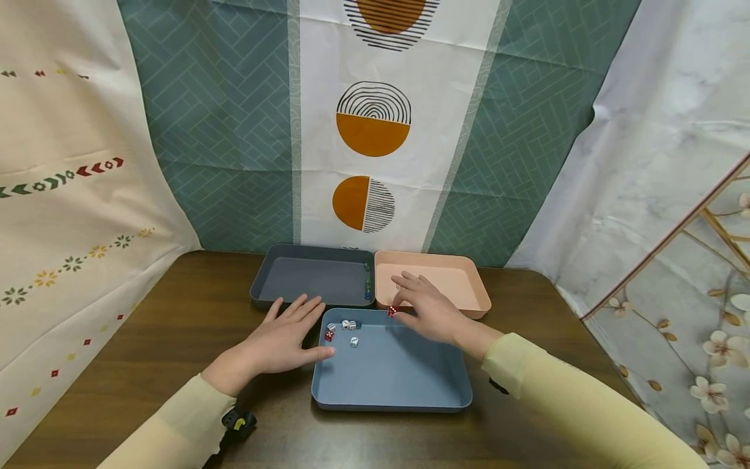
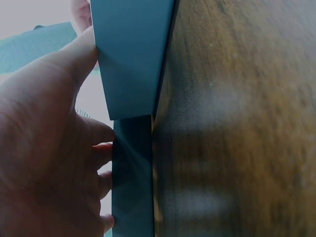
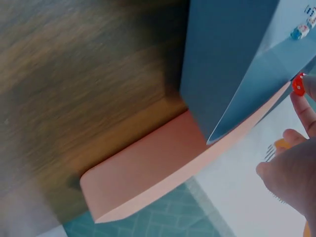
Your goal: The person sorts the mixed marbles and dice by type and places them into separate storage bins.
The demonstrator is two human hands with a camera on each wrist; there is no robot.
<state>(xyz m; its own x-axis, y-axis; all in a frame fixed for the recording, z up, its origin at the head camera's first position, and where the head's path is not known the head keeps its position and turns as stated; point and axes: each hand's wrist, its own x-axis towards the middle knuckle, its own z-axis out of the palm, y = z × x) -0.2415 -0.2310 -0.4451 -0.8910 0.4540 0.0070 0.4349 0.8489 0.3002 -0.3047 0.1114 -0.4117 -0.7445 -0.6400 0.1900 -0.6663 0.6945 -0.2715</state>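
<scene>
Between thumb and index finger my right hand (image 1: 430, 309) pinches a red die (image 1: 391, 311), above the far rim of the blue tray (image 1: 398, 371). The same red die (image 3: 298, 85) shows at the right edge of the right wrist view. My left hand (image 1: 285, 339) is spread with straight fingers over the left side of the blue tray, its thumb over the rim. Inside that tray, at the far left, lie several white dice (image 1: 354, 342), another red die (image 1: 329, 336) and a dark blue die (image 1: 359, 324).
Behind the blue tray stand a dark grey tray (image 1: 310, 277) and a pink tray (image 1: 463, 273), side by side. Several green and blue dice (image 1: 368, 286) line the grey tray's right wall. All stand on a brown wooden table (image 1: 193, 326) with patterned cloths (image 1: 234, 130) behind.
</scene>
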